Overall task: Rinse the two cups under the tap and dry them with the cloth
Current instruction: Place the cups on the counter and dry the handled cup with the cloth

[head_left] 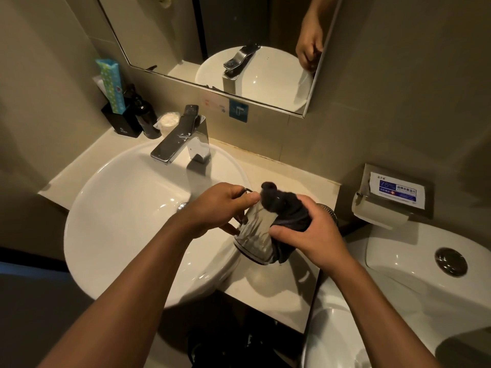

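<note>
I observe both hands at centre frame, over the table edge just right of the sink (111,208). My left hand (223,205) grips a glass cup (253,235) by its upper end, thumb and fingers curled around it. The cup is tilted, its rim pointing down toward the lower centre of the frame. My right hand (316,229) clutches a dark cloth (284,211) and presses it against the cup's right side; part of the cloth bunches above the cup, part hangs below the hand. A second cup (329,212) shows only as a ribbed edge behind the right hand, resting on the table (279,171); I cannot tell more of it. The tap (180,136) stands at the sink's back edge, upper centre-left, with no water visible. A black holder (125,120) and a dark bottle (146,115) sit at upper left. A paper dispenser (390,197) is at right, above the toilet (425,274).
</note>
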